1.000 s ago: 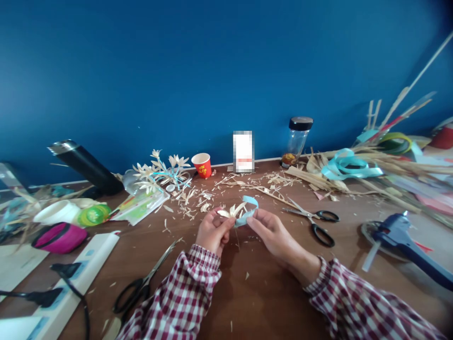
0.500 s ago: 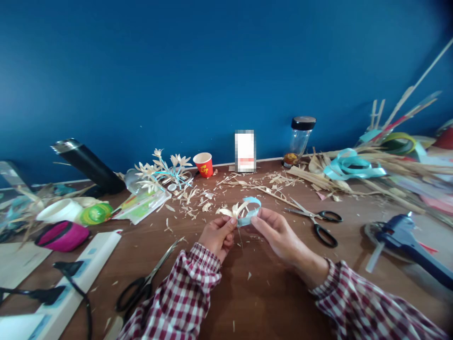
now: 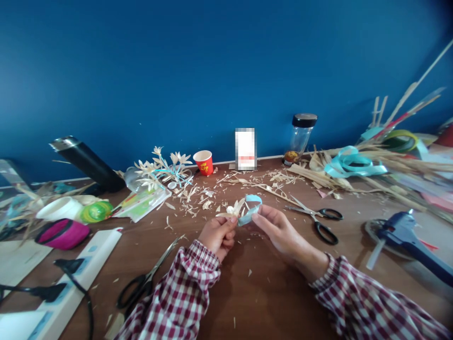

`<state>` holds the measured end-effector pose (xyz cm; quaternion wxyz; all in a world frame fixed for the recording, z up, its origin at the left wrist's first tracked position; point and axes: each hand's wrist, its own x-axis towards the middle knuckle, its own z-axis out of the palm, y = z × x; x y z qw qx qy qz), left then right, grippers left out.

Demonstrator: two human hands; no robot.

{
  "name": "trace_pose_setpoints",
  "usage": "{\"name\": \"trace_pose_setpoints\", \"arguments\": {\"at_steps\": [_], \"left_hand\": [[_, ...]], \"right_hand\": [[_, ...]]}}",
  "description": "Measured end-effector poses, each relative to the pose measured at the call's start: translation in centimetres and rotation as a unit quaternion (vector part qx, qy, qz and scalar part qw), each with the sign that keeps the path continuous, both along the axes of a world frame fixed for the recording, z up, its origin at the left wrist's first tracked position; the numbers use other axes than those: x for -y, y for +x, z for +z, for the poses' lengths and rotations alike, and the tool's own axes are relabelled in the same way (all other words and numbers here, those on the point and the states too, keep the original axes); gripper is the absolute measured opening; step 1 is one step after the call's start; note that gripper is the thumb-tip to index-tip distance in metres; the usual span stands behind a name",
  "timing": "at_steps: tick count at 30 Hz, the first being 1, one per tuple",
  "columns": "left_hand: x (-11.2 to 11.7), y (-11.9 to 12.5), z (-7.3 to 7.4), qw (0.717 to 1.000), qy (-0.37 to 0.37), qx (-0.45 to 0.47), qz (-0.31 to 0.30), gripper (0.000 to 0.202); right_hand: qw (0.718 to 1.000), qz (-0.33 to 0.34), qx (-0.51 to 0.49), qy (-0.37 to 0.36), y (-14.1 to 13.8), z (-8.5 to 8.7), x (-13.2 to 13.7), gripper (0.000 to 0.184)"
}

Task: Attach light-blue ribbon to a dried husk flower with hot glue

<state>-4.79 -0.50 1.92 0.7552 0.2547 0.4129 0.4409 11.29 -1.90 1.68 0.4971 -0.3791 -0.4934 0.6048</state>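
Observation:
My left hand (image 3: 218,234) is closed, thumb and fingers pinching a cream-coloured flower (image 3: 235,208) with narrow pointed petals, apparently made of dried husk. A light blue ribbon (image 3: 253,199) curls in a loop beside the petals, one part meeting the flower's base at my left fingertips. My right hand (image 3: 278,230) pinches the other part of that ribbon between thumb and fingers. What lies inside my left fist below the flower is hidden. Both hands are held above the brown table (image 3: 264,302).
Scissors (image 3: 314,215) lie right of my hands; another pair (image 3: 148,274) rests by my left sleeve. A glue gun (image 3: 406,236) is at the right, a power strip (image 3: 76,278) at the left. Finished flowers (image 3: 163,167), a red paper cup (image 3: 203,163) and husk scraps (image 3: 201,193) lie behind.
The flower has turned slightly in my left fingers, its petals standing more upright. The ribbon loop has shifted a little in shape; both hands keep nearly the same place.

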Motion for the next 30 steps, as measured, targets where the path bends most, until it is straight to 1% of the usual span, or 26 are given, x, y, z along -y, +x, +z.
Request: {"name": "trace_pose_setpoints", "arguments": {"at_steps": [4,9,13,16,22,26,28,30], "left_hand": [[0.03,0.00,0.05,0.999,0.016,-0.029,-0.016,0.039],[0.02,-0.02,-0.26,0.998,0.019,-0.063,0.011,0.044],[0.02,-0.05,-0.42,0.999,0.008,-0.052,0.011,0.044],[-0.01,-0.12,-0.45,1.000,-0.004,-0.025,0.006,0.043],[-0.02,-0.22,-0.24,0.999,-0.022,0.042,-0.024,0.040],[-0.03,-0.27,-0.25,0.999,-0.020,0.033,-0.021,0.041],[-0.09,-0.27,-0.39,0.999,-0.018,0.022,-0.017,0.041],[-0.17,-0.22,-0.52,1.000,-0.013,0.006,-0.019,0.041]], "right_hand": [[1.000,0.004,0.006,0.012,0.08,-0.10,-0.01,0.021],[0.999,0.012,0.026,0.031,0.19,-0.28,0.08,0.022],[0.998,0.030,0.030,0.048,0.30,-0.05,0.09,0.023],[0.998,0.035,0.025,0.053,0.31,0.10,0.05,0.024],[0.999,0.039,-0.012,0.035,0.11,-0.23,0.04,0.022],[0.999,0.033,-0.030,0.020,0.03,-0.42,0.07,0.021],[0.999,0.024,-0.023,0.022,0.06,-0.50,0.05,0.021],[0.999,0.015,0.004,0.041,0.14,-0.59,0.02,0.022]]}}
